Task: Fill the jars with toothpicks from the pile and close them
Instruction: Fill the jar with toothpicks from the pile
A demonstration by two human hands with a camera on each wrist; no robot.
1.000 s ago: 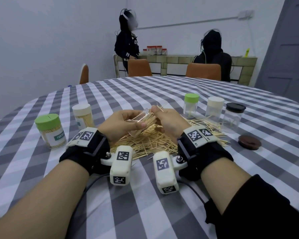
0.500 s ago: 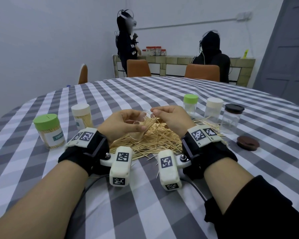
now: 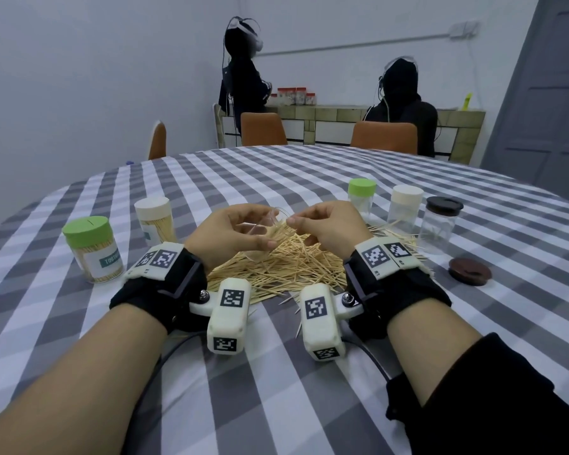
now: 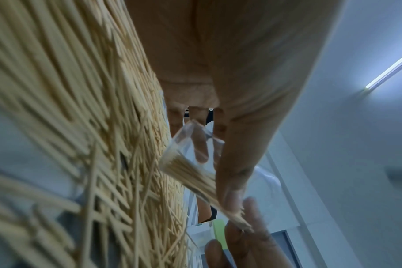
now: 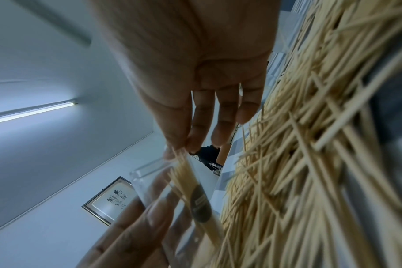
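Note:
A clear jar (image 3: 255, 230) lies tilted in my left hand (image 3: 268, 227), whose fingers and thumb curl round it just above the toothpick pile (image 3: 276, 267). A bundle of toothpicks (image 4: 190, 168) sits inside the jar (image 4: 188, 145), their ends sticking out of its mouth. My right hand (image 3: 291, 221) pinches those ends between thumb and fingertips at the jar's mouth. In the right wrist view the pinched toothpicks (image 5: 186, 168) run down into the jar (image 5: 149, 179), with the pile (image 5: 310, 145) to the right.
Two filled jars stand at the left: a green-lidded one (image 3: 92, 247) and a cream-lidded one (image 3: 155, 221). At the right stand a small green-lidded jar (image 3: 362, 195), a cream-lidded jar (image 3: 406, 205) and a dark-lidded jar (image 3: 442, 224). A loose brown lid (image 3: 470, 270) lies nearby.
My right hand has drawn back a little to the right from the jar's mouth, now pinching only the toothpick ends. The left hand keeps holding the jar in about the same place.

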